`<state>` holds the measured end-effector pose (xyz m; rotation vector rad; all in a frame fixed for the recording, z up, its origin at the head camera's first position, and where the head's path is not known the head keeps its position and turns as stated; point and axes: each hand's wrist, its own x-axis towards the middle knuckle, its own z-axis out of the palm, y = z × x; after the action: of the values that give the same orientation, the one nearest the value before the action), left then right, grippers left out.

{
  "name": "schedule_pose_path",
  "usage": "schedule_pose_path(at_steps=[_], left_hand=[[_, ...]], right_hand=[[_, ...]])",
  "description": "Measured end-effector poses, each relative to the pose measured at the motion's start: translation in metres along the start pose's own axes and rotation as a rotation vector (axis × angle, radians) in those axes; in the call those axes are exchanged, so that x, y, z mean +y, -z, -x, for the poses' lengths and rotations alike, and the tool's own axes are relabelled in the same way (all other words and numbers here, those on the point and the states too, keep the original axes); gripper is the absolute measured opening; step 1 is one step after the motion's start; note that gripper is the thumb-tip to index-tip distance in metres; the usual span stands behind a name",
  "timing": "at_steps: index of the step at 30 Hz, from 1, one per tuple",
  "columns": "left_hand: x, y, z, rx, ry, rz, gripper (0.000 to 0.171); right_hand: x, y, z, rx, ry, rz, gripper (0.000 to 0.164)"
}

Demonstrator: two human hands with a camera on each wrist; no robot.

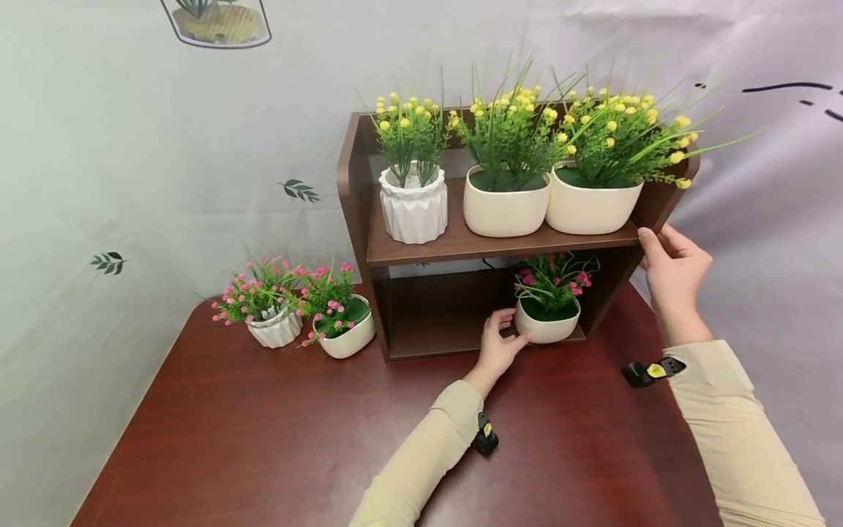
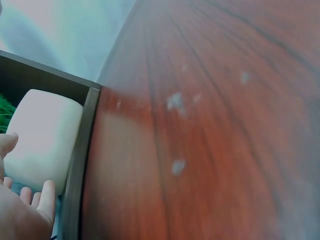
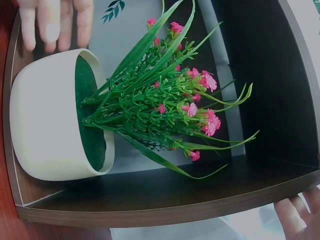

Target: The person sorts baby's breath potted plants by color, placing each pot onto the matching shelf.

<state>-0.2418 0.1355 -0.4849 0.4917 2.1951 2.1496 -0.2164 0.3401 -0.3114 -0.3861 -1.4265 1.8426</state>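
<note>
A white oval flowerpot [image 1: 548, 327] with pink artificial flowers [image 3: 190, 110] stands upright at the right end of the lower level of a brown wooden shelf [image 1: 454, 252]. At the pot's left side is my left hand [image 1: 498, 342], its fingers extended and its thumb near the front face. In the left wrist view, that hand's fingers [image 2: 47, 197] lie close along the pot's side. My right hand [image 1: 678, 267] grips the shelf's right side panel, thumb on the front edge and fingers around the outside.
On the upper level stand a ribbed white pot [image 1: 413, 208] and two smooth oval pots [image 1: 507, 212], [image 1: 593, 208], all with yellow flowers. Left of the shelf, a ribbed pot [image 1: 275, 329] and a tilted oval pot [image 1: 345, 340] with pink flowers sit on the red-brown table [image 1: 276, 439].
</note>
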Motion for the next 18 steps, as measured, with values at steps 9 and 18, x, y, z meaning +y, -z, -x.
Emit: schedule_pose_path(at_steps=[9,18], left_hand=[[0.021,0.037,0.019,-0.099,-0.034,0.029,0.048],[0.019,0.082,0.040,-0.100,-0.075,-0.009,0.051]], right_hand=[[-0.003,-0.001,0.002,-0.001,-0.003,-0.004,0.019],[-0.004,-0.002,0.004,0.001,-0.022,-0.030,0.019]])
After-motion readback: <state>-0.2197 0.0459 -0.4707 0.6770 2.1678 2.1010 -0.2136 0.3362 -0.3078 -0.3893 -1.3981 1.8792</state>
